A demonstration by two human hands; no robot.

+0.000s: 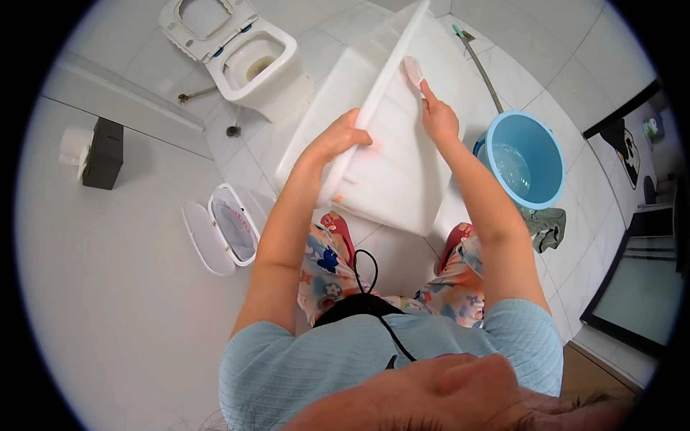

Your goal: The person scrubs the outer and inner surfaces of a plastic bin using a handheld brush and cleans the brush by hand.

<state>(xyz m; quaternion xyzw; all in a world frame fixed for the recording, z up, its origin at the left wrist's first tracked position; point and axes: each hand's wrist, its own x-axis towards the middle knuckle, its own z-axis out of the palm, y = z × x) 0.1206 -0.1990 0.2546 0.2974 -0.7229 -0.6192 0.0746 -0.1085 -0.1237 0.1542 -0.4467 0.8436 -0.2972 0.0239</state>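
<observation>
Raised toilet seat (176, 27) and white plastic tub (402, 169): cut off at upper edge. Pale pink item (412, 70) in right hand (440, 121): too blurred to identify. Grey-green cloth (550, 228): partly hidden by blue bucket (548, 169).

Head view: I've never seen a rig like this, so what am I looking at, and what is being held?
There is no machine here: these are a person's bare hands, seen from a camera worn on the head, looking down. The left hand grips the rim of a large, tilted white tub. The right hand holds a small pale object, perhaps a brush, at its side. On the tiled floor are a blue bucket of water, a toilet and an open bin.
</observation>
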